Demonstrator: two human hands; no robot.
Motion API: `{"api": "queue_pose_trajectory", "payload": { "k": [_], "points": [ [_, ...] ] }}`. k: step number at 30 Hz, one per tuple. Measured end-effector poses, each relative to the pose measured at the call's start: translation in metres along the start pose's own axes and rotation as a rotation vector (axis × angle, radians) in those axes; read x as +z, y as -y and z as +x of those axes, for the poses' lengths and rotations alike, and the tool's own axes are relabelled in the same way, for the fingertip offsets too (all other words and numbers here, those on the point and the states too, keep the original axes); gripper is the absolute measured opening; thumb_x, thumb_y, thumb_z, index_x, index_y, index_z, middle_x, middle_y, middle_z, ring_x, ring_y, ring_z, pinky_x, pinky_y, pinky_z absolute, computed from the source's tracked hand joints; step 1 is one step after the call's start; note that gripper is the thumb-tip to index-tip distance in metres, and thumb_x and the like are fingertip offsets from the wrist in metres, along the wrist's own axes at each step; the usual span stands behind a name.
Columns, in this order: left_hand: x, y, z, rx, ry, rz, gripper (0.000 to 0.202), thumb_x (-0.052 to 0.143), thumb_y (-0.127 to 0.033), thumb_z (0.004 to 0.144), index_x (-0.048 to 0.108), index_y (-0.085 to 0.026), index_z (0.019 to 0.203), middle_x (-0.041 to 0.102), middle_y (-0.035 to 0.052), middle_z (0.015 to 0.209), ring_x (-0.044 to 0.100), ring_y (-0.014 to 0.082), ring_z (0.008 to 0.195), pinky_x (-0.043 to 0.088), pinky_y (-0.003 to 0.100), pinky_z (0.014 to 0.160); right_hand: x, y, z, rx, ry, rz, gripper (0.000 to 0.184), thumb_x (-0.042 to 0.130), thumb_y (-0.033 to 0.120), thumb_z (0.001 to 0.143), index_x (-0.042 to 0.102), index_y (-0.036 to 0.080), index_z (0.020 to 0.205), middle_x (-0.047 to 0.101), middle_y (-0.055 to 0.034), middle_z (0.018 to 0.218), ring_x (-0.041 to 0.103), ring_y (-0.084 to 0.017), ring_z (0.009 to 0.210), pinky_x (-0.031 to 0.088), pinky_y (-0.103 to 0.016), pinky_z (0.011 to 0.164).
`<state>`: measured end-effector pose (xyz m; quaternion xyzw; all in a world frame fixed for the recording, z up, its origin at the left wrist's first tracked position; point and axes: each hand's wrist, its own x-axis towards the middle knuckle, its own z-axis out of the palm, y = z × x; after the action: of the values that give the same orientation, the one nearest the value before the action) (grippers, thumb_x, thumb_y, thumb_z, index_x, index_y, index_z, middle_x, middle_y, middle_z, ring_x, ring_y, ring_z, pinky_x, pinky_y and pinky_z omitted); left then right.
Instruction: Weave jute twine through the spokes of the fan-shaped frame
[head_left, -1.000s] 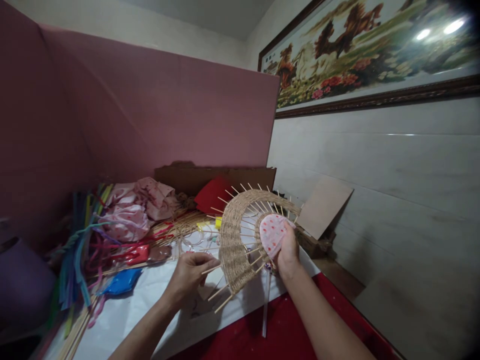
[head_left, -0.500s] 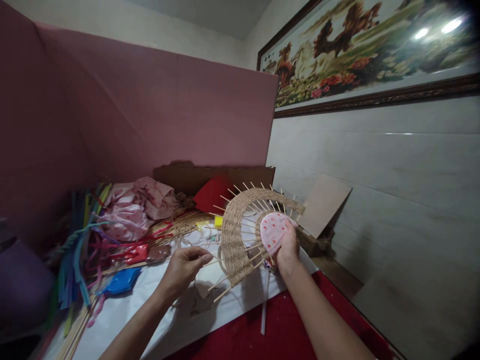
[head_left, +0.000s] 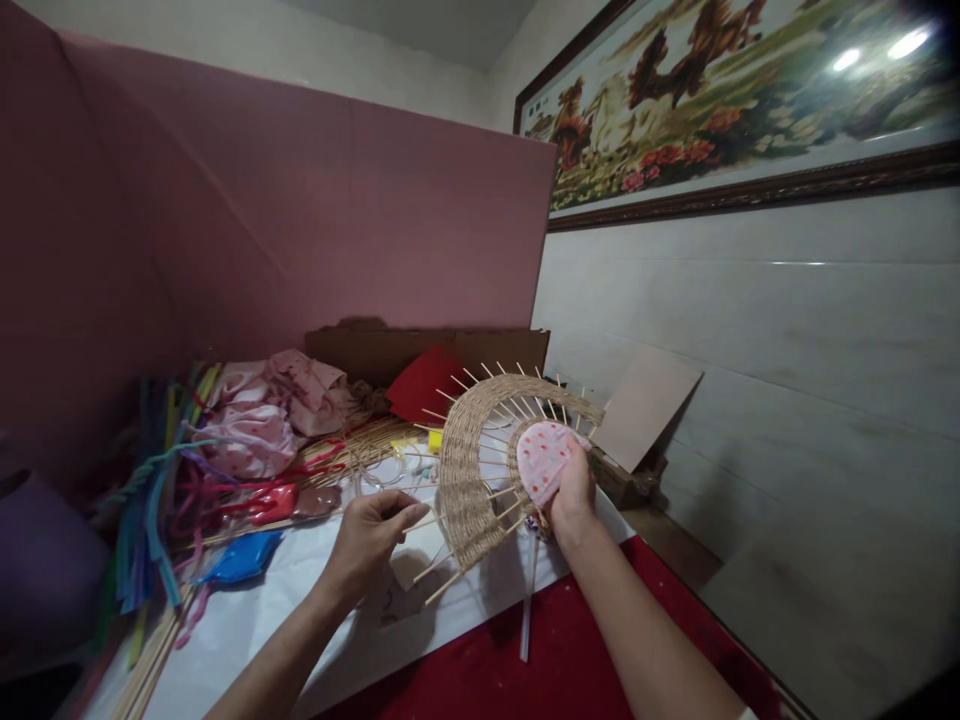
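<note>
A half-woven fan [head_left: 469, 470] of tan straw on thin wooden spokes is held up over the table. Its hub is a pink dotted fabric pad [head_left: 546, 460]. My right hand [head_left: 574, 492] is closed around that pad and holds the fan tilted. My left hand [head_left: 369, 540] sits just left of the woven rim, fingers pinched on a thin straw strand that runs to the fan's lower edge. A white stick [head_left: 527, 600] hangs down below the hub.
White paper [head_left: 300, 590] covers the table over a red cloth [head_left: 540, 670]. Pink fabric [head_left: 262, 420], coloured strips [head_left: 157, 500], loose straw, a red sheet [head_left: 424, 385] and a cardboard box [head_left: 390, 345] lie behind. A pink partition stands at the back, a tiled wall with a framed picture at right.
My left hand drew slightly left and away from the fan's rim, still pinched on the strand. The fan and my right hand barely shifted.
</note>
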<state>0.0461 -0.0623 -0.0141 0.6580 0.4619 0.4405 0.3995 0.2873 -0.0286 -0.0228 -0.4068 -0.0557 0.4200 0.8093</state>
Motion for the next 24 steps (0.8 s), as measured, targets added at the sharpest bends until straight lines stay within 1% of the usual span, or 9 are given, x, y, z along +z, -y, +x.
{"api": "queue_pose_trajectory", "payload": {
  "k": [6,9,12,15,19,24],
  "points": [
    [0.001,0.001,-0.003,0.068,-0.026,0.098,0.028,0.058,-0.041,0.068,0.065,-0.014,0.062,0.057,-0.0002,0.053,0.045,0.0094,0.049,0.034,0.020,0.046,0.000,-0.002,-0.001,0.041,0.046,-0.021,0.036,0.047,0.043,0.072,0.059,0.015,0.092,0.067,-0.0058,0.084,0.063,-0.018,0.078,0.048,-0.036,0.076],
    [-0.001,0.003,-0.003,0.107,-0.077,0.197,0.030,0.057,-0.043,0.070,0.065,-0.015,0.062,0.060,0.0003,0.055,0.049,0.0105,0.052,0.035,0.020,0.049,0.000,-0.002,-0.001,0.039,0.038,-0.021,0.035,0.047,0.042,0.072,0.059,0.016,0.092,0.067,-0.0056,0.084,0.063,-0.018,0.079,0.048,-0.037,0.077],
    [-0.005,0.002,-0.003,0.152,-0.150,0.320,0.027,0.056,-0.043,0.071,0.066,-0.018,0.068,0.065,0.0002,0.063,0.053,0.0120,0.057,0.036,0.021,0.053,0.000,-0.002,-0.002,0.053,0.035,-0.029,0.034,0.047,0.041,0.073,0.059,0.016,0.092,0.067,-0.0054,0.085,0.063,-0.018,0.078,0.048,-0.037,0.077],
    [-0.009,0.001,-0.003,0.202,-0.198,0.424,0.025,0.055,-0.042,0.073,0.066,-0.021,0.070,0.066,-0.0005,0.065,0.055,0.0123,0.058,0.036,0.021,0.053,0.000,-0.002,-0.002,0.058,0.036,-0.026,0.033,0.047,0.041,0.072,0.059,0.016,0.091,0.067,-0.0050,0.085,0.063,-0.018,0.078,0.048,-0.037,0.078],
    [-0.012,0.001,-0.003,0.268,-0.219,0.542,0.026,0.054,-0.043,0.074,0.065,-0.020,0.068,0.066,0.0001,0.064,0.056,0.0130,0.058,0.035,0.021,0.053,0.000,-0.002,-0.002,0.066,0.033,-0.022,0.034,0.046,0.040,0.073,0.059,0.015,0.092,0.068,-0.0047,0.084,0.063,-0.018,0.078,0.048,-0.037,0.077],
    [-0.014,0.003,-0.003,0.289,-0.225,0.613,0.028,0.052,-0.044,0.075,0.065,-0.020,0.071,0.066,0.0016,0.066,0.057,0.0150,0.060,0.035,0.023,0.054,0.000,-0.003,-0.005,0.077,0.072,-0.014,0.035,0.048,0.039,0.072,0.058,0.014,0.094,0.068,-0.0052,0.084,0.063,-0.018,0.078,0.048,-0.036,0.078]
  ]
}}
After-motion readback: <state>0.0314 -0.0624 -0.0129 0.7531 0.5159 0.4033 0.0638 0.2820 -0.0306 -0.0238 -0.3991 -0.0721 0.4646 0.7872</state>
